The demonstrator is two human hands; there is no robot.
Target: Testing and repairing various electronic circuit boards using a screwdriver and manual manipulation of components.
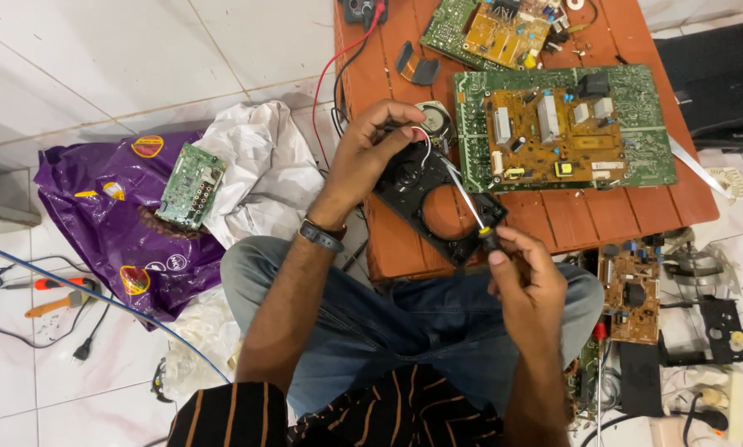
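My left hand (370, 151) grips the upper end of a black plastic speaker frame (432, 207) with round openings, lying on a low orange wooden table (603, 217). My right hand (522, 273) holds a screwdriver (473, 213) by its black and yellow handle, its shaft angled up and left to the frame near my left fingers. Red and white wires run by those fingers. A small round speaker (436, 120) lies just behind the frame.
A large green and yellow circuit board (563, 128) lies right of the frame, a second board (489, 31) behind it. On the tiled floor: a purple bag (115, 223) with a small green board (190, 185), white cloth, orange-handled tools (53, 294), cables, more electronics at right.
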